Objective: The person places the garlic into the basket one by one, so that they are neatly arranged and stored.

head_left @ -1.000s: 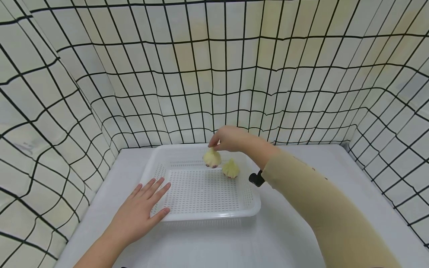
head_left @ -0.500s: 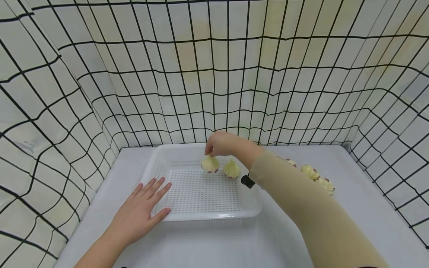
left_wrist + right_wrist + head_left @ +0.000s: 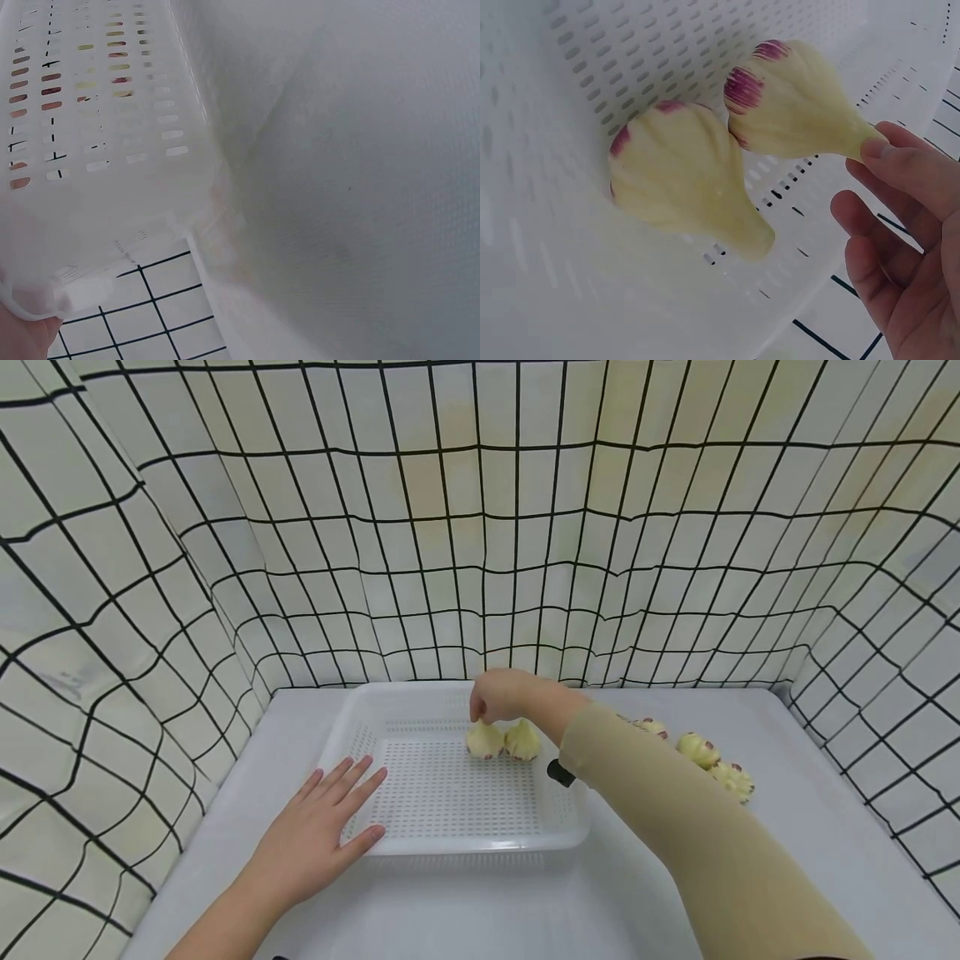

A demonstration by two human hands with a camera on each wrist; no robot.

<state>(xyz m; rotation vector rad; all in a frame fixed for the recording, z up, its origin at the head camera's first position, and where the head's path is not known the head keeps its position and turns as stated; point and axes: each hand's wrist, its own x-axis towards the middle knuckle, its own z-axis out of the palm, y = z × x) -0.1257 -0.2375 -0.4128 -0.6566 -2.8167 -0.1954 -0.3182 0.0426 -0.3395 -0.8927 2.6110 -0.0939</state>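
The white perforated basket stands on the white table. Inside it at the back right, my right hand pinches the stem of one garlic bulb. A second bulb lies right beside it. The right wrist view shows thumb and forefinger of my right hand on the stem of the held bulb, which touches the other bulb. My left hand rests flat with spread fingers on the basket's left rim; in the left wrist view only a bit of it shows.
Several garlic bulbs lie on the table to the right of the basket, partly behind my right sleeve. A black net over pale walls rises at the back and both sides of the table.
The held bulb has come down into the basket and over to the right, against the other bulb. My right forearm has shifted, uncovering the bulbs on the table. The left hand has stayed put.
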